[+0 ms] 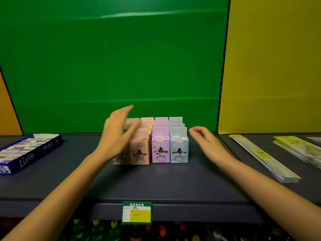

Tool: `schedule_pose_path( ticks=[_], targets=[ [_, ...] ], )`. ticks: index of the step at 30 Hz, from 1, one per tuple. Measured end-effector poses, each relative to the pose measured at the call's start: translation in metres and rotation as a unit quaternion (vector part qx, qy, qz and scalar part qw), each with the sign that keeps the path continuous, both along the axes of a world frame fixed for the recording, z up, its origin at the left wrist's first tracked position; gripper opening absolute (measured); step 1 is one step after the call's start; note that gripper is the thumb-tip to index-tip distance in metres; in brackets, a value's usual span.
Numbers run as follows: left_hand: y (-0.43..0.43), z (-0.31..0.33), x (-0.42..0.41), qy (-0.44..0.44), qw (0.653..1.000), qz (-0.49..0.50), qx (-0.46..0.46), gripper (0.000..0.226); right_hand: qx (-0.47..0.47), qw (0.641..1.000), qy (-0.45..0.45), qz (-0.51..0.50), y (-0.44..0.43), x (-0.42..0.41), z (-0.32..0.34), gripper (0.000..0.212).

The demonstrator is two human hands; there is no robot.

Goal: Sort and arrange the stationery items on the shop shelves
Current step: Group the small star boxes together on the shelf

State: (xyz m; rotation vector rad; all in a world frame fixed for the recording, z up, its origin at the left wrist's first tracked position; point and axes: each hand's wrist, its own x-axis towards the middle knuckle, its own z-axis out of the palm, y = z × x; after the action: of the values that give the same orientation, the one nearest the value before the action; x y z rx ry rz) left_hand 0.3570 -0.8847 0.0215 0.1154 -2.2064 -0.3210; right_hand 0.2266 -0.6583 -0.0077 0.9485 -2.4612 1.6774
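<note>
- The left hand (119, 133), at the centre of the frame, has straight fingers and holds nothing. It is blurred and lies across the leftmost pink column; I cannot tell whether it touches the boxes.
- The right hand (206, 143), right of centre, has loosely curled fingers and holds nothing. It hovers just beside the blue column, apart from it.
- Between the hands, the boxes (160, 148) stand upright on the shelf (156, 181) in 4 columns running back: 2 pink, 1 purple, 1 blue. They are sorted by colour with fronts facing out.
- The purple and blue fronts line up, and the visible pink front sits about level with them. The leftmost column is mostly hidden by the hand.
- At lower centre, a tag (136, 213) hangs on the shelf edge below the block's left half.
- At the left edge, a blue tray (29, 153) of small items lies askew. At the right edge, flat packets (264, 159) lie in slanted, fanned piles.
- Judgement: the box block looks nearly done, needing perhaps a last squaring of the left column. The tray and packets seem left to straighten.
</note>
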Motion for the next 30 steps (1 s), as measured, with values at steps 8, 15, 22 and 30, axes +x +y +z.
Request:
schedule_pose_path(
  ticks=[8,15,22,30],
  targets=[
    [-0.019,-0.029,-0.002,-0.021,0.765,-0.111,0.634,0.065,-0.152,0.955,-0.254,0.013,-0.028,0.0,-0.016,0.07],
    [-0.024,-0.041,-0.017,-0.054,0.73,-0.134,0.668,0.063,-0.181,0.922,-0.337,0.069,-0.047,0.001,-0.01,0.071],
    [-0.034,-0.041,-0.022,-0.066,0.693,-0.16,0.7,0.067,-0.17,0.916,-0.357,0.069,-0.05,-0.015,-0.012,0.075],
    [-0.044,-0.032,-0.038,-0.029,0.689,-0.148,0.709,0.067,-0.197,0.91,-0.365,0.013,-0.062,-0.029,-0.004,0.094]
  ],
)
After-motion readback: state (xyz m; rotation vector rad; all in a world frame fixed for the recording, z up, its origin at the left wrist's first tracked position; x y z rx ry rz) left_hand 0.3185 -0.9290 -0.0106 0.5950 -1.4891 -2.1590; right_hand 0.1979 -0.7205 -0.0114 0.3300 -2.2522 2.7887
